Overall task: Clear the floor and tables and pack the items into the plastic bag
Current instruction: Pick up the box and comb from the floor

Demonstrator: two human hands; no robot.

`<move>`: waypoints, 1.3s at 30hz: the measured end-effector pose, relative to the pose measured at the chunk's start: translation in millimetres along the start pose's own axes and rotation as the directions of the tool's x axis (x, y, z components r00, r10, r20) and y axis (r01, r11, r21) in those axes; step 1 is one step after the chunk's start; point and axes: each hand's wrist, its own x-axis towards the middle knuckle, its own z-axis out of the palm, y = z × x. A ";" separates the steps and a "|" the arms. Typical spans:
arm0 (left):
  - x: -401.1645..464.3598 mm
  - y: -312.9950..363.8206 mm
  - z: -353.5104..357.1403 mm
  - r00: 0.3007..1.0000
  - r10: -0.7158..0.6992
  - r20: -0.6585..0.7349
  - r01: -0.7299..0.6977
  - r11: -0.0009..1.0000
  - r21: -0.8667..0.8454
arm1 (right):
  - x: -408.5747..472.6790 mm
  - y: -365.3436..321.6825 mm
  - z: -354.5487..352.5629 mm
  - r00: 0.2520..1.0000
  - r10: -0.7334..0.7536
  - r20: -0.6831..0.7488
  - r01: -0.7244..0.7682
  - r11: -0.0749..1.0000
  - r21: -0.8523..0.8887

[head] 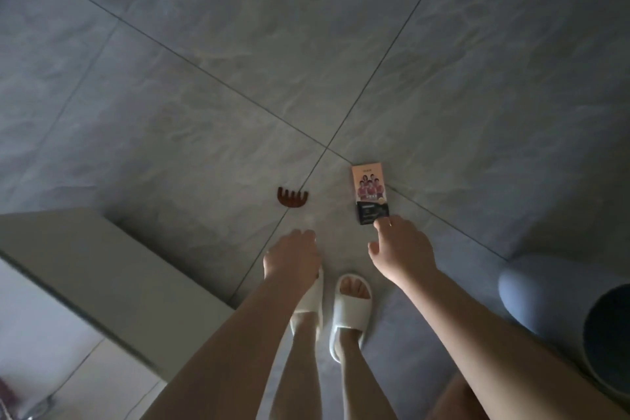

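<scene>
Grey marbled floor tiles [238,78] with dark grout lines fill the view in dim light. Your right hand [400,251] reaches down to a small printed box [371,193] lying flat on the tile; the fingers are spread and loosely extended, the fingertips at the box's near dark end, and nothing is gripped yet. Whether they touch the box cannot be told. Your left hand [293,256] hangs just beside the right, fingers loosely curled, holding nothing. The step in hand appears to be picking items off the floor. The next move likely calls for closing thumb and fingers across the box's narrow sides and lifting it.

Beyond the left hand, slightly to its left, lies a brown wide-toothed comb [292,198], apart from the box. Your feet in white slippers [349,310] stand beneath the hands. A pale cabinet edge [102,266] lies to the left, a bluish rounded container [562,300] to the right. Nothing blocks either item. No plastic bag is in view.
</scene>
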 end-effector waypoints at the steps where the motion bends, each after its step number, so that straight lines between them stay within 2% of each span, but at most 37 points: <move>1: 14.2 -1.5 0.8 1.000 -0.003 0.009 0.003 1.000 -0.005 | 11.9 -0.8 2.4 1.000 -0.002 0.005 0.002 1.000 -0.005; 6: 97.5 -15.6 19.7 0.998 0.002 0.066 -0.004 1.000 0.028 | 75.1 0.9 37.2 0.999 0.018 0.040 -0.017 0.999 -0.036; 13: 198.8 -40.7 69.4 0.998 -0.029 0.052 0.028 0.999 0.034 | 155.5 13.8 109.5 0.997 0.078 -0.022 -0.078 0.996 -0.033; 17: 245.4 -56.3 101.7 0.999 -0.032 -0.015 0.034 0.991 0.128 | 189.1 18.3 151.6 0.994 0.063 -0.092 -0.071 0.994 -0.087; 20: 271.0 -67.5 121.4 0.996 -0.053 -0.076 0.063 0.990 0.126 | 209.5 22.6 180.1 0.985 0.119 -0.121 -0.129 0.989 -0.075; 22: 283.5 -73.5 131.0 0.993 -0.073 -0.092 0.085 0.988 0.128 | 219.4 25.3 195.8 0.975 0.121 -0.186 -0.136 0.988 -0.070; 25: 298.5 -78.2 141.2 0.989 -0.098 -0.111 0.116 0.979 0.166 | 226.6 25.0 213.0 0.949 -0.004 -0.317 -0.042 0.990 -0.137; 28: 307.2 -78.0 147.9 0.979 -0.087 -0.185 0.127 0.968 0.217 | 232.1 15.6 219.9 0.921 -0.101 -0.377 0.034 0.983 -0.181; 32: 311.1 -77.5 145.7 0.966 -0.067 -0.248 0.127 0.964 0.232 | 239.1 3.9 224.4 0.924 -0.074 -0.374 0.029 0.992 -0.123; 36: 309.7 -81.1 139.0 0.985 0.015 -0.174 0.052 0.928 0.370 | 237.7 2.4 218.3 0.936 -0.062 -0.347 0.031 0.995 -0.093; 39: 293.4 -72.6 126.6 0.993 0.018 -0.119 0.028 0.925 0.380 | 232.6 2.2 203.2 0.948 -0.061 -0.311 0.033 0.995 -0.094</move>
